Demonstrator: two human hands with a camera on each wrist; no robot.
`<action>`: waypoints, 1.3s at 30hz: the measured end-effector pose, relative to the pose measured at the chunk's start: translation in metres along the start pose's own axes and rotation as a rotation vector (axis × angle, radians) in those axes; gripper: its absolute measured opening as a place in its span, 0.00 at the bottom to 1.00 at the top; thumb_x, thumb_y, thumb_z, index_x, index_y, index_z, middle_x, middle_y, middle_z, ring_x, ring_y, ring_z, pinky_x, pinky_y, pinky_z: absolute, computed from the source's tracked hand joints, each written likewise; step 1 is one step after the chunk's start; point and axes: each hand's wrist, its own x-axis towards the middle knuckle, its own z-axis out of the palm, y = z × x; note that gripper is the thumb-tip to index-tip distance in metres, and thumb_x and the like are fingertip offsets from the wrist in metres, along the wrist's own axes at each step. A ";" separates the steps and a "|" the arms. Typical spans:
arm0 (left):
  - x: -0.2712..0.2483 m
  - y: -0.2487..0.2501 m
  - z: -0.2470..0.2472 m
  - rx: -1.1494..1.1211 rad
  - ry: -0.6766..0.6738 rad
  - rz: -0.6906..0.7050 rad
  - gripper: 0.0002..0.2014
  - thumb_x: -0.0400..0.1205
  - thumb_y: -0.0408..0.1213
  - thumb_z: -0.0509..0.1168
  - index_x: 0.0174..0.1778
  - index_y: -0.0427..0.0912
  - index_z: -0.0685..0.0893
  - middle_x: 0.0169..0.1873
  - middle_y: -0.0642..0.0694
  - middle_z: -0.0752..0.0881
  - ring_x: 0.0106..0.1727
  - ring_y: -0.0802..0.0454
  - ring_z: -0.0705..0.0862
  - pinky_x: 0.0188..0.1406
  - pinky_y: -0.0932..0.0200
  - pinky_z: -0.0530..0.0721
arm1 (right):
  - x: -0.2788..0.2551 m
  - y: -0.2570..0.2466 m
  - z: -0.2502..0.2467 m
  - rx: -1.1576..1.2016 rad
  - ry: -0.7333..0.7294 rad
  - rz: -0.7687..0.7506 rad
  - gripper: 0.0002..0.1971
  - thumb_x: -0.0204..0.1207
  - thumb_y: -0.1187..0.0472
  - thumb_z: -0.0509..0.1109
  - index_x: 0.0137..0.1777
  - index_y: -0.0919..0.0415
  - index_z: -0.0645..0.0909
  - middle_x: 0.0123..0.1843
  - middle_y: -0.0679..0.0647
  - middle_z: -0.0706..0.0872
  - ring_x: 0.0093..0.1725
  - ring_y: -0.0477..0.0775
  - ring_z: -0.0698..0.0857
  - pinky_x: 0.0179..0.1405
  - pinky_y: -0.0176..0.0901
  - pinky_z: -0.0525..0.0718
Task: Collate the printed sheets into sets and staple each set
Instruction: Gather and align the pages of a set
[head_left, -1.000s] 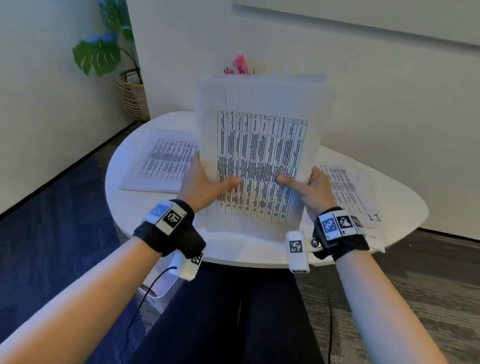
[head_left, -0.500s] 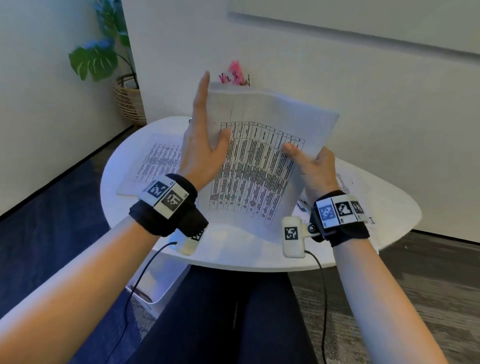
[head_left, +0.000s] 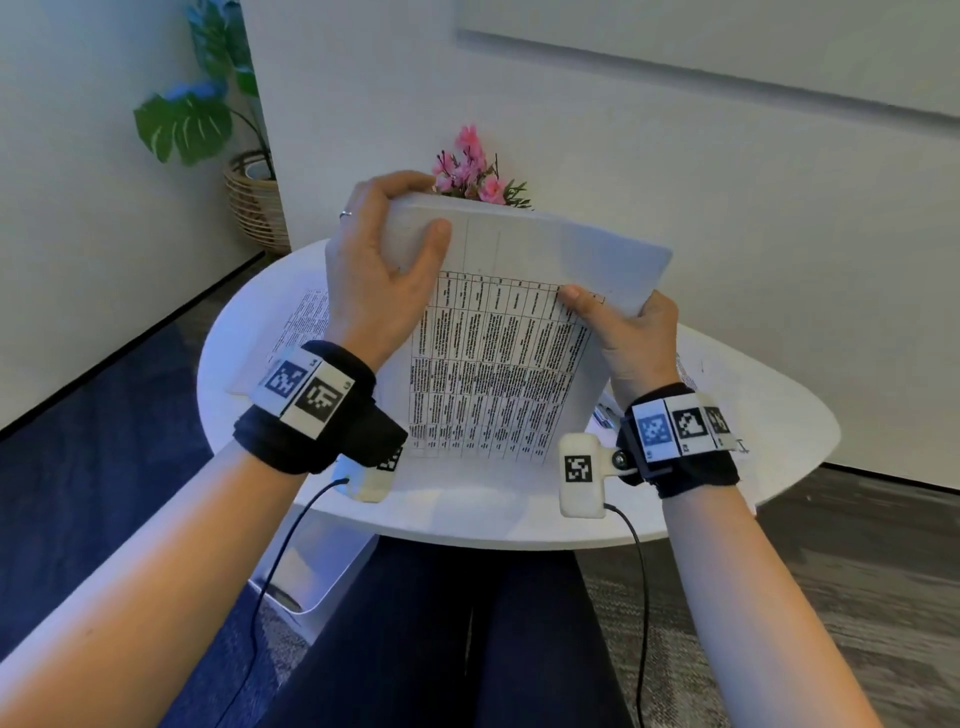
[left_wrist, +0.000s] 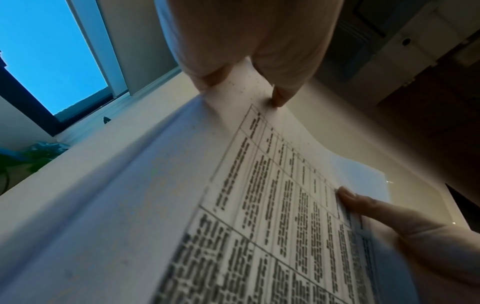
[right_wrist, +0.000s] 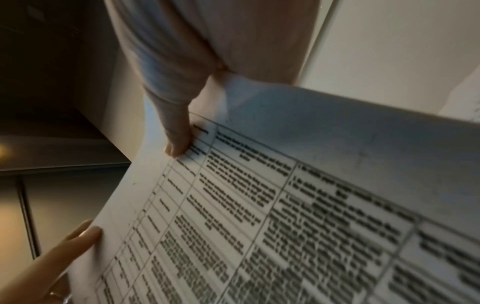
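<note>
The white table (head_left: 769, 415) fills the middle of the head view, and most of the job looks still ahead. At its 9 o'clock edge lies a loose stack of printed sheets (head_left: 301, 322), flat and unstapled as far as can be seen; at 3 o'clock more printed paper (head_left: 685, 364) pokes out from behind the right wrist, largely hidden. A small metallic object (head_left: 605, 415) shows at the table's 4 o'clock, below the held pages; whether it is the stapler cannot be told.

Above the table's centre, raised and tilted toward the person, is the held set of sheets (head_left: 498, 374), several pages thick with a printed table on the front. The left hand (head_left: 379, 280) clamps its top left corner, at 11 o'clock on the page, thumb on the front and fingers curled over the top edge. The right hand (head_left: 631, 332) pinches the right edge at 2 o'clock, thumb pressed on the print with the fingers behind.

My reading: one set is gathered and being squared up, its edges roughly aligned but not yet stapled. No staple is visible in any corner. Stapling this set, then collating and stapling the remaining piles, remains to be done.
</note>
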 end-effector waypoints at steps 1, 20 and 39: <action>0.001 0.000 -0.002 -0.012 0.000 0.006 0.10 0.80 0.41 0.68 0.57 0.49 0.81 0.52 0.59 0.79 0.53 0.61 0.81 0.51 0.49 0.86 | 0.000 -0.001 0.000 0.014 0.019 -0.012 0.09 0.66 0.70 0.79 0.43 0.59 0.84 0.41 0.50 0.89 0.40 0.44 0.88 0.39 0.38 0.86; -0.004 -0.007 0.001 -0.182 -0.069 -0.129 0.28 0.83 0.37 0.66 0.75 0.40 0.61 0.47 0.53 0.84 0.45 0.57 0.87 0.45 0.56 0.89 | 0.000 0.007 0.004 -0.037 -0.001 -0.035 0.14 0.66 0.70 0.79 0.47 0.55 0.83 0.46 0.50 0.89 0.45 0.44 0.89 0.42 0.38 0.86; -0.021 -0.043 0.040 -0.188 -0.092 -0.387 0.09 0.77 0.40 0.73 0.50 0.51 0.83 0.43 0.53 0.88 0.43 0.62 0.87 0.39 0.70 0.85 | 0.002 0.048 -0.002 -0.183 0.035 0.094 0.09 0.65 0.65 0.81 0.40 0.54 0.85 0.37 0.46 0.89 0.36 0.39 0.88 0.39 0.40 0.87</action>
